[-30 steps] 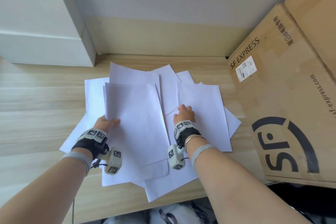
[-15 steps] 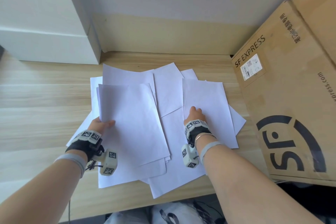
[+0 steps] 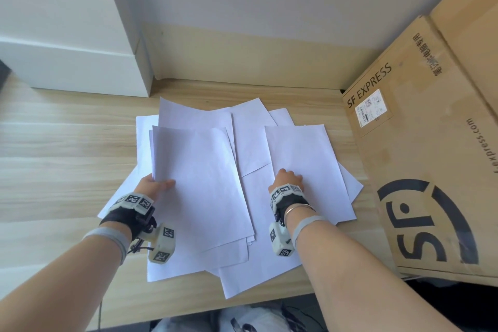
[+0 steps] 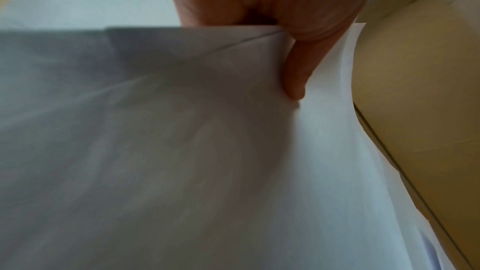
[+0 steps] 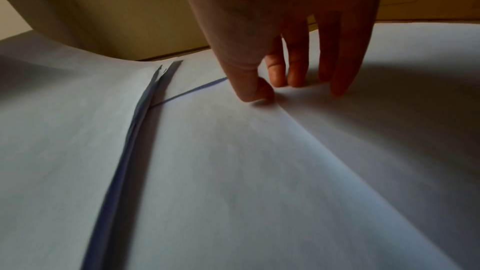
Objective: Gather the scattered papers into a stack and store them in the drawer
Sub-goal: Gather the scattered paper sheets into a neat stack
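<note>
Several white sheets lie fanned and overlapping on the wooden desk. My left hand grips a few sheets by their left edge, thumb on top and fingers hidden beneath; their near left part is raised off the pile. My right hand rests its straight fingers on the right-hand sheet, its thumb at that sheet's left edge. A white cabinet unit with a seam across its front stands at the back left; no open drawer shows.
A large SF Express cardboard box leans along the desk's right side, close to the rightmost sheets. The wall and a low wooden back panel close the far side. Some sheets overhang the desk's near edge.
My left hand has drawn its held sheets slightly left, widening the gap to the right-hand sheet. My right hand stays on that sheet's left edge. The head view has shifted a little.
</note>
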`<act>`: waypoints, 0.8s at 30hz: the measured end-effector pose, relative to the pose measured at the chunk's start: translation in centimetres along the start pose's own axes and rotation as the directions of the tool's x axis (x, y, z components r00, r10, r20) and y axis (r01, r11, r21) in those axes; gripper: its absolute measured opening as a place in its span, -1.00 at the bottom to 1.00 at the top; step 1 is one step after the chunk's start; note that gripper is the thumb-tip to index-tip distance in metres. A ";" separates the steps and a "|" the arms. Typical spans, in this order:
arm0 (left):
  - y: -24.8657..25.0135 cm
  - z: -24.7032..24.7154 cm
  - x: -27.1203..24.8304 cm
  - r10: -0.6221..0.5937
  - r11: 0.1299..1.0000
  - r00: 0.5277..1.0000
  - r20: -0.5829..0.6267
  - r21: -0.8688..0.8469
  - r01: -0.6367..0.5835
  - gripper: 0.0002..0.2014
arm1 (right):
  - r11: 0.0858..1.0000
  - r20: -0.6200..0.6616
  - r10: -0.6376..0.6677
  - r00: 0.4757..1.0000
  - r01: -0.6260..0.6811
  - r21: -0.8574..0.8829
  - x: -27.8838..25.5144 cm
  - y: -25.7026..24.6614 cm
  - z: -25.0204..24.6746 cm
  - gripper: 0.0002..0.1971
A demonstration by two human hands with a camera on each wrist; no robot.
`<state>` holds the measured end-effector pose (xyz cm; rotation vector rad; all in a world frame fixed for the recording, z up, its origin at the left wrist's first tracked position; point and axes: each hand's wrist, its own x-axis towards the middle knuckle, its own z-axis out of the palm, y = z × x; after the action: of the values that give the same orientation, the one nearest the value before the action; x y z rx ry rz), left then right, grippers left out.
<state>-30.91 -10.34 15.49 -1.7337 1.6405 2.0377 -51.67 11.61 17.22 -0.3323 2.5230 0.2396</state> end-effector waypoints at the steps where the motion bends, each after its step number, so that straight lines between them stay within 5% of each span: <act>1: 0.0 0.0 0.0 -0.003 1.000 1.000 0.003 0.008 0.003 -0.72 | 0.999 0.014 -0.009 1.000 0.009 -0.035 0.1 0.1 -0.2 -0.62; 5: 0.2 0.2 -0.1 -0.017 1.000 1.000 0.009 0.006 0.017 -0.68 | 1.000 0.054 -0.017 0.998 0.017 0.003 -0.2 0.4 -1.4 -0.93; 8: 0.4 0.5 -0.3 -0.012 1.000 1.000 0.005 0.012 0.012 -0.62 | 0.986 0.041 -0.070 0.997 0.063 0.155 -1.0 -0.8 -2.1 -0.69; 13: 0.8 1.5 -0.6 0.007 0.999 1.000 0.000 0.031 -0.007 -0.64 | 0.925 0.068 -0.264 0.962 0.232 0.302 -4.0 -5.9 -2.3 -0.64; 18: 0.8 1.8 -0.4 0.005 0.998 1.000 -0.001 0.063 -0.005 -0.63 | 0.771 0.158 -0.408 0.899 0.246 0.588 -6.3 -9.8 0.1 -0.91; 20: 0.8 1.9 -0.5 0.009 0.999 1.000 -0.005 0.053 -0.009 -0.63 | 0.751 0.085 -0.384 0.920 0.257 0.608 -5.6 -9.4 0.1 -0.94; 24: 0.6 1.7 -0.4 -0.003 0.999 1.000 0.000 0.044 0.003 -0.64 | 0.903 -0.099 -0.125 0.987 0.154 0.401 -2.1 -5.2 -1.3 -0.61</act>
<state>-32.36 -9.19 15.97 -1.7209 1.6685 1.9852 -49.17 6.71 18.93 -0.3537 2.5236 -0.3606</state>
